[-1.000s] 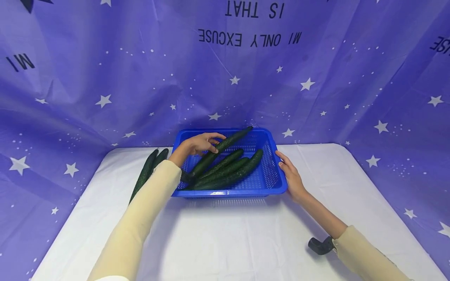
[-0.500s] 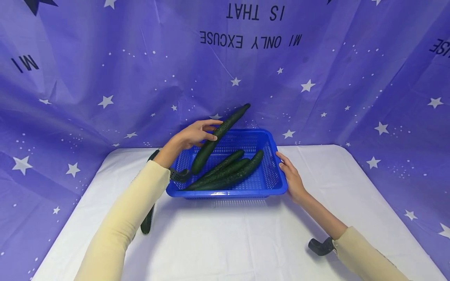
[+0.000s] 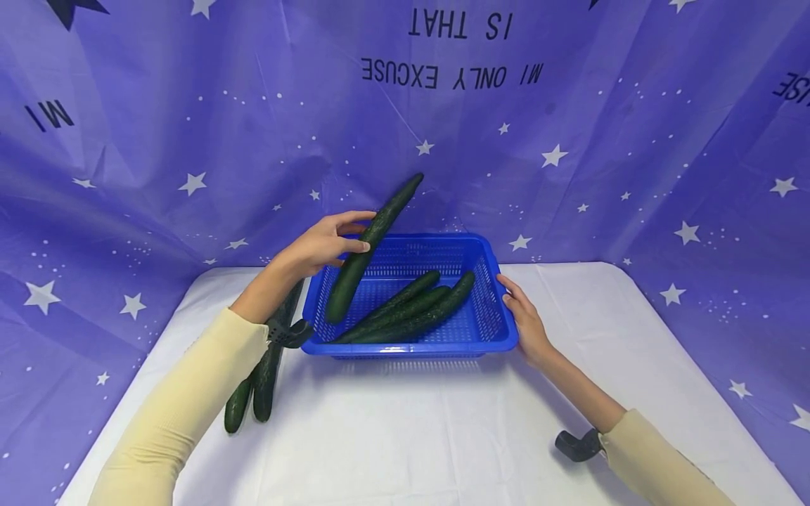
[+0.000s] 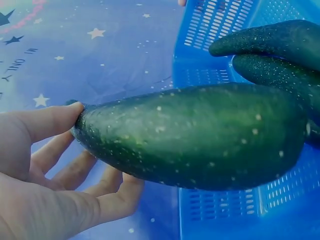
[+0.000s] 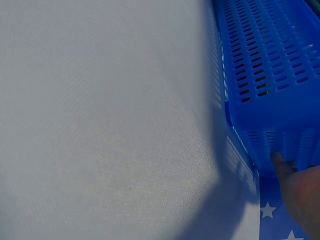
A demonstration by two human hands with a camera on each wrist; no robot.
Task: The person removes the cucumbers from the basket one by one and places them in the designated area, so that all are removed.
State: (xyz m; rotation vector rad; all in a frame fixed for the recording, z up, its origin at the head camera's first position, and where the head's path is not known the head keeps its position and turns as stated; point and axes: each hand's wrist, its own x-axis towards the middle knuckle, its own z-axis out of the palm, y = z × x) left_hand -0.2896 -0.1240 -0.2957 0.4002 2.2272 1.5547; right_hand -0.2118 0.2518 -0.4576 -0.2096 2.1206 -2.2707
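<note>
Pinching a cucumber [image 3: 378,232] here, the left hand [image 3: 321,244] has its thumb on one side and its fingers on the other, so that grip is clamped on it. The cucumber's tilted, fat end low, hanging over the left end of the blue basket [image 3: 414,347]; can't tell if it's touching the plastic. Right hand [image 3: 528,320] is just laid against the basket's outer right end, fingers fairly straight, not wrapped round anything I can see.

Held one is dark green, glossy, with pale specks, tapering toward the top. Basket's a shallow rectangle of slotted plastic with a smooth rim, and three loose cucumbers [image 3: 408,309] lie slantwise inside, bunched together. Two other cucumbers [image 3: 264,386] lie left of the basket on the white cloth [image 3: 392,422], partly hidden by the left arm.
</note>
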